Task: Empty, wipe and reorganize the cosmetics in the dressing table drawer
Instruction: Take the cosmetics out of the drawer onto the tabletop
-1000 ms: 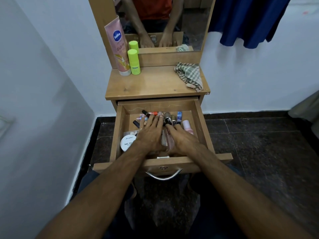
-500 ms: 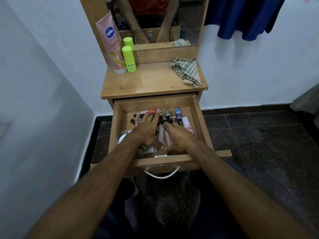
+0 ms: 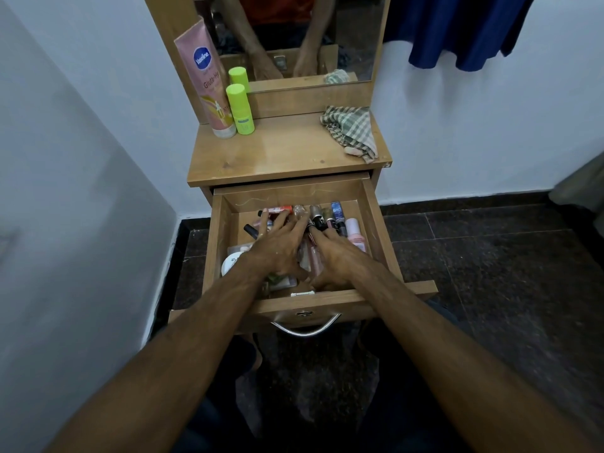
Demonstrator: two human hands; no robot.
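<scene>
Two hands are in the open drawer (image 3: pixel 374 220). The left hand (image 3: pixel 277 246) lies flat, fingers spread, on the cosmetics (image 3: pixel 322 219). The right hand (image 3: pixel 336 256) lies on them too; I cannot tell if it grips any. Farther back, a checked cloth (image 3: pixel 351 130) lies on the tabletop (image 3: pixel 281 152).

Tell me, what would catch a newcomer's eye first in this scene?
Two bare hands, the left hand and the right hand, lie side by side on a jumble of small cosmetics inside the pulled-out wooden drawer. Above, on the tabletop, a tall pink lotion tube leans by the mirror at left, and a checked cloth lies crumpled at right.
</scene>
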